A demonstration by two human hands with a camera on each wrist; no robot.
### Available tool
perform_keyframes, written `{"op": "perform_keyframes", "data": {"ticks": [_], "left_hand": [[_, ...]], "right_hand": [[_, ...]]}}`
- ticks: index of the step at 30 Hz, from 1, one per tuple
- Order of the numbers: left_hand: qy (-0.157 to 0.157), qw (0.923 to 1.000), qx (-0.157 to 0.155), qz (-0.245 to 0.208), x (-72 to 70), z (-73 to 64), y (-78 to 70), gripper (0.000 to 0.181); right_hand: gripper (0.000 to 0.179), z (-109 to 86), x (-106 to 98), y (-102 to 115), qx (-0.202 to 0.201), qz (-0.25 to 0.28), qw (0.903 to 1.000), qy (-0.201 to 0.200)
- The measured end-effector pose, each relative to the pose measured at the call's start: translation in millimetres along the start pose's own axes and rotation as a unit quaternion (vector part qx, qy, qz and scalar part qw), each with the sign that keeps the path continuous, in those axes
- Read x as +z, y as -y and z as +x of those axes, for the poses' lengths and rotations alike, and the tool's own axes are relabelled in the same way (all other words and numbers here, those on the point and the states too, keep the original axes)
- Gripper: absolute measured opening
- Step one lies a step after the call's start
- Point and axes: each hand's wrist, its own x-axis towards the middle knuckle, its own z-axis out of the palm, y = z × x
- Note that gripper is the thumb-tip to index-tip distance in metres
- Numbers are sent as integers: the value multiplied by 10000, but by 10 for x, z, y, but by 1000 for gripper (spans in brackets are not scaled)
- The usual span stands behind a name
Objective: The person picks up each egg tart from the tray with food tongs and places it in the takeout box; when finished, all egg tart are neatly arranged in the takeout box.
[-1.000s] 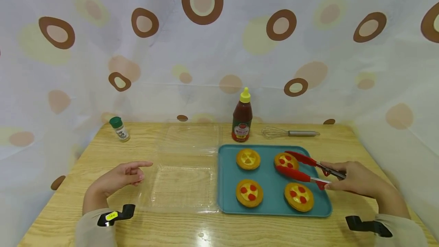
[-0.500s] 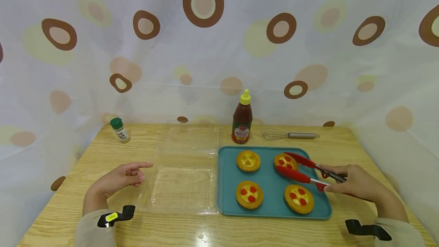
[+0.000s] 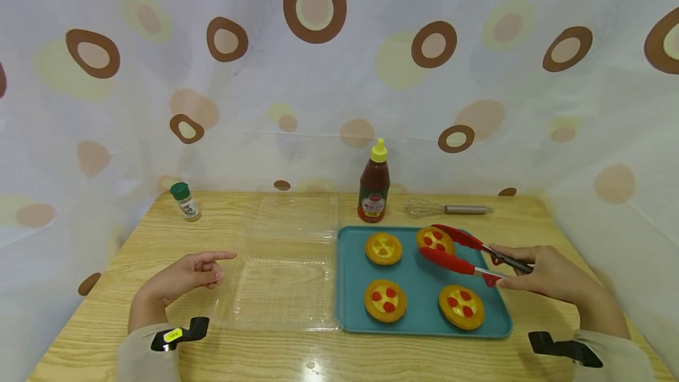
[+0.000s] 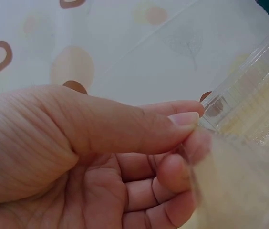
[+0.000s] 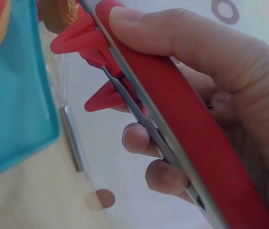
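Observation:
My right hand (image 3: pixel 554 277) grips a pair of red-tipped tongs (image 3: pixel 448 261), thumb along one red handle (image 5: pixel 172 109) in the right wrist view. Between the tong tips sits a small round tart (image 3: pixel 435 239) with red dots, held over the back right of the teal tray (image 3: pixel 416 320). My left hand (image 3: pixel 183 276) is at the left side of an opened clear plastic box (image 3: pixel 281 326). In the left wrist view, its thumb and a finger pinch the box's edge (image 4: pixel 199 176). The box's lid (image 3: pixel 294 214) lies folded back behind it.
On the tray rest a tart (image 3: pixel 384 249) with a yellow wedge pattern and two red-dotted tarts, one front left (image 3: pixel 385 300) and one front right (image 3: pixel 461 308). Behind stand a red sauce bottle (image 3: pixel 374 187) and a whisk (image 3: pixel 451 208). A green-capped shaker (image 3: pixel 185 201) stands back left.
The tongs and the tart between them have risen and shifted slightly left and away from me. My left hand has stayed at the box's side.

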Motion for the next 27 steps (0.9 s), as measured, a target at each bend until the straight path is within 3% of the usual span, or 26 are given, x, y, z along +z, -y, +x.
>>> {"op": "perform_keyframes", "data": {"ticks": [8, 15, 21, 27], "left_hand": [[-16, 10000, -64, -19, -7, 19, 1, 52], [-43, 10000, -78, 38, -14, 14, 8, 53], [-98, 9999, -124, 56, -13, 2, 2, 51], [-66, 9999, -121, 23, -3, 10, 1, 51]], "right_hand": [[60, 89, 8, 238, -714, -78, 9973, -155], [59, 222, 46, 546, -1327, -46, 9911, -21], [60, 415, 160, 771, -1788, 271, 9830, 308], [59, 629, 337, 976, -1944, 641, 9769, 619]]}}
